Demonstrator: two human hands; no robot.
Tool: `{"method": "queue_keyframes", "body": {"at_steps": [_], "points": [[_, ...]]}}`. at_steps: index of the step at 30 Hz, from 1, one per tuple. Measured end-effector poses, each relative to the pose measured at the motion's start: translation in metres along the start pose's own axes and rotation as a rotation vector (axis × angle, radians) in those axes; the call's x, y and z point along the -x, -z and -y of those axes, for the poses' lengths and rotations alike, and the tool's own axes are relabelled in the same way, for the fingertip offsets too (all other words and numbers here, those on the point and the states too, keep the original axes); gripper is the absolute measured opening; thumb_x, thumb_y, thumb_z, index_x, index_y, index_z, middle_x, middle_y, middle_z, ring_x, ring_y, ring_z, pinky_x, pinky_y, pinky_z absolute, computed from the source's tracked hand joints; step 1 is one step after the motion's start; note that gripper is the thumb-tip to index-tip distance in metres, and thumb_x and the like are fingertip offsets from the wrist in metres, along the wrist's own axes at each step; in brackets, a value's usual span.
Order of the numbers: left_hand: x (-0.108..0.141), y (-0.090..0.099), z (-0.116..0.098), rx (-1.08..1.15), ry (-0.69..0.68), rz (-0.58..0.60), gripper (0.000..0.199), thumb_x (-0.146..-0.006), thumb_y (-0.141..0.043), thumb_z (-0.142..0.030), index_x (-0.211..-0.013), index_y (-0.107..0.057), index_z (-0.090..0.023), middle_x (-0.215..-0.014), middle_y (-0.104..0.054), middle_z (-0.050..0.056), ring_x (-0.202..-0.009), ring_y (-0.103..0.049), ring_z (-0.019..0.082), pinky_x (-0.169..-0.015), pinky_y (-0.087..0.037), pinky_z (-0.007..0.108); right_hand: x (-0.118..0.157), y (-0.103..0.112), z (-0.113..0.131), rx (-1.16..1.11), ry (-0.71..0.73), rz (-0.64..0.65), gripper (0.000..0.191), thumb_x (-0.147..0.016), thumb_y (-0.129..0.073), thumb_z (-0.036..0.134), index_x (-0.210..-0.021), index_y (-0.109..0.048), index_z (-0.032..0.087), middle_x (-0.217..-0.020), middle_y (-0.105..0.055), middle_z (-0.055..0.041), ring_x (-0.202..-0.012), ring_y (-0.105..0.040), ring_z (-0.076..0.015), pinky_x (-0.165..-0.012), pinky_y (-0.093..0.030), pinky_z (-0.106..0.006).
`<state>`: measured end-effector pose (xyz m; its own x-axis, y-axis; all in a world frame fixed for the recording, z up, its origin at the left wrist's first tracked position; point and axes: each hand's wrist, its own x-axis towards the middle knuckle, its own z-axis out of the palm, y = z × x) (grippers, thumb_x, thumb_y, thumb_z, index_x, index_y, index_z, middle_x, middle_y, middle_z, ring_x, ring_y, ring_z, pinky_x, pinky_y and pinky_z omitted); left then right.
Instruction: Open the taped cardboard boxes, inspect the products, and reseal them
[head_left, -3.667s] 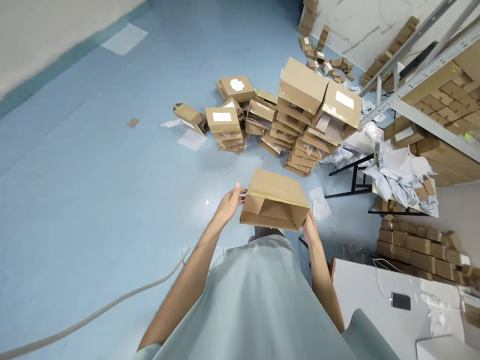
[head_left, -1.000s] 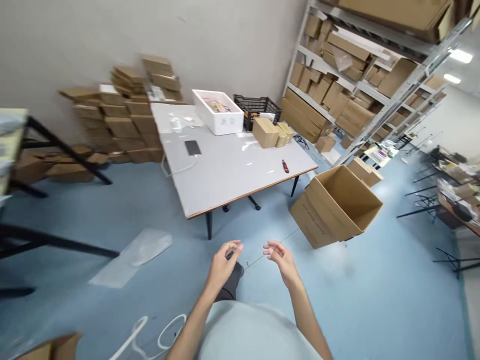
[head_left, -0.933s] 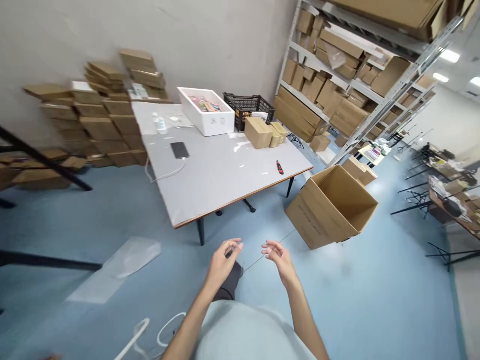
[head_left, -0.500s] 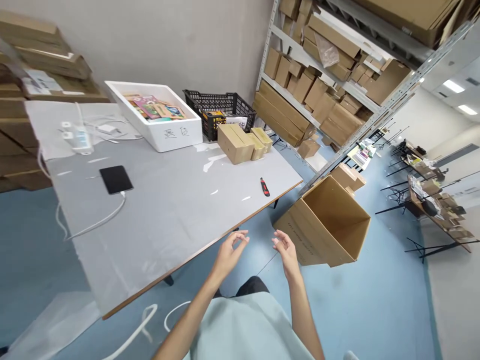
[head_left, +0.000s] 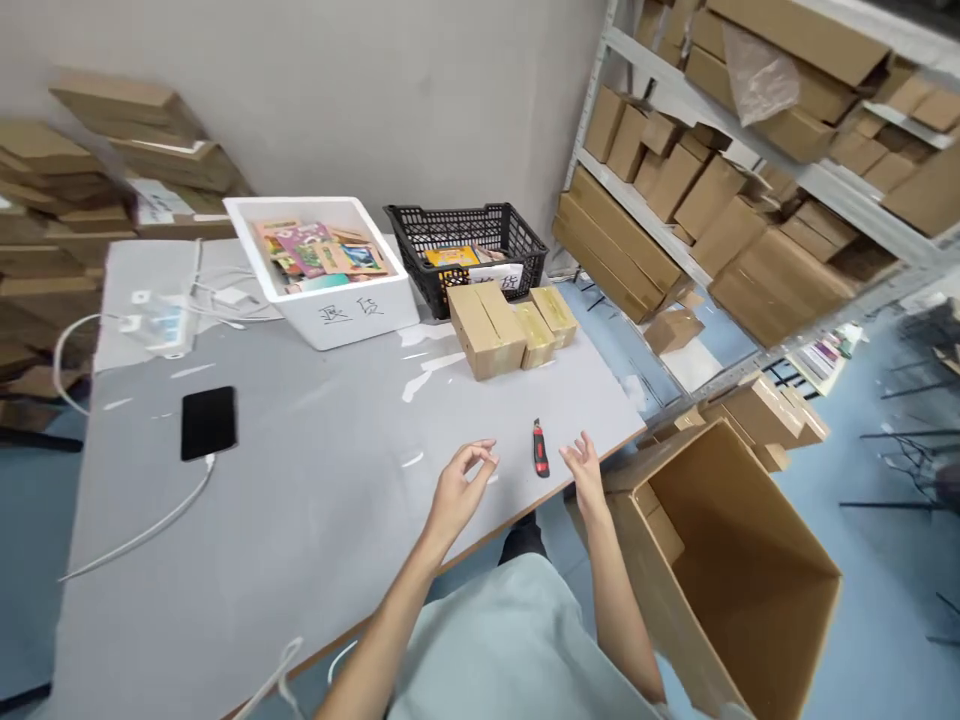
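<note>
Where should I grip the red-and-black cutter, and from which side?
Probably by the wide, near half of the cutter's handle, from above with the right hand, fingers across its long sides. It lies flat near the edge of the table, narrow tip pointing away from the person; whether blade is exposed is too small to tell.

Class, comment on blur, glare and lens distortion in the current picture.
Head view: stacked brown cardboard boxes at left look smeared, while the red-and-black cutter is fairly clear; head view: soft pale sheen on the flat grey tabletop; head view: the large open brown carton looks stretched, probably wide-angle distortion.
</note>
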<state>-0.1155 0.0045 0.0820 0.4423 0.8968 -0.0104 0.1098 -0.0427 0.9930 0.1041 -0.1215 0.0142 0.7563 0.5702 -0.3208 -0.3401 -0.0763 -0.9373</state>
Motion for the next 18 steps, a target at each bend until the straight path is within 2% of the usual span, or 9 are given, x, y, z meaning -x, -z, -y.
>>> {"method": "queue_keyframes", "body": {"at_steps": [4, 7, 10, 13, 15, 18], "points": [[-0.061, -0.04, -0.017, -0.016, 0.013, -0.118, 0.044, -0.091, -0.076, -0.068, -0.086, -0.065, -0.026, -0.134, -0.081, 0.017, -0.136, -0.075, 0.037, -0.127, -0.053, 0.056, -0.135, -0.027, 0.064, 0.162, 0.089, 0.108, 0.134, -0.067, -0.092, 0.079, -0.178, -0.046, 0.02, -0.18, -0.048, -0.026, -0.164, -0.056, -0.0383, -0.132, -0.051, -0.054], [-0.097, -0.064, -0.03, -0.05, 0.008, -0.176, 0.039, -0.093, -0.073, -0.064, -0.087, -0.064, -0.026, -0.134, -0.08, 0.017, -0.136, -0.075, 0.037, -0.127, -0.051, 0.057, -0.233, -0.062, 0.105, 0.479, 0.209, 0.126, 0.124, -0.082, -0.078, 0.085, -0.18, -0.044, 0.017, -0.185, -0.044, -0.0249, -0.168, -0.051, -0.0364, -0.131, -0.051, -0.052], [-0.119, -0.074, -0.044, -0.114, -0.014, -0.219, 0.035, -0.097, -0.071, -0.059, -0.089, -0.064, -0.027, -0.134, -0.08, 0.015, -0.139, -0.074, 0.036, -0.127, -0.05, 0.054, -0.313, -0.107, 0.129, 0.607, 0.238, 0.141, 0.123, -0.082, -0.087, 0.078, -0.178, -0.047, 0.011, -0.19, -0.035, -0.0273, -0.179, -0.03, -0.037, -0.144, -0.03, -0.053], [-0.126, -0.072, -0.056, -0.167, 0.004, -0.27, 0.032, -0.1, -0.071, -0.057, -0.091, -0.063, -0.027, -0.136, -0.08, 0.014, -0.142, -0.073, 0.035, -0.127, -0.052, 0.052, -0.368, -0.147, 0.134, 0.752, 0.203, 0.152, 0.125, -0.08, -0.095, 0.068, -0.18, -0.045, 0.013, -0.195, -0.018, -0.0293, -0.184, -0.011, -0.0422, -0.146, -0.017, -0.058], [-0.124, -0.069, -0.061, -0.185, 0.026, -0.305, 0.032, -0.101, -0.071, -0.057, -0.091, -0.063, -0.028, -0.137, -0.079, 0.014, -0.143, -0.072, 0.035, -0.126, -0.053, 0.053, -0.391, -0.164, 0.126, 0.878, 0.127, 0.154, 0.123, -0.082, -0.095, 0.063, -0.182, -0.041, 0.017, -0.197, -0.013, -0.029, -0.184, -0.009, -0.0442, -0.145, -0.018, -0.062], [-0.119, -0.068, -0.061, -0.2, 0.046, -0.331, 0.031, -0.101, -0.07, -0.056, -0.091, -0.064, -0.028, -0.137, -0.079, 0.015, -0.143, -0.072, 0.036, -0.126, -0.053, 0.055, -0.412, -0.174, 0.11, 0.989, 0.055, 0.119, 0.121, -0.085, -0.092, 0.062, -0.184, -0.036, 0.019, -0.196, -0.012, -0.0319, -0.184, -0.011, -0.0449, -0.141, -0.026, -0.064]]}}
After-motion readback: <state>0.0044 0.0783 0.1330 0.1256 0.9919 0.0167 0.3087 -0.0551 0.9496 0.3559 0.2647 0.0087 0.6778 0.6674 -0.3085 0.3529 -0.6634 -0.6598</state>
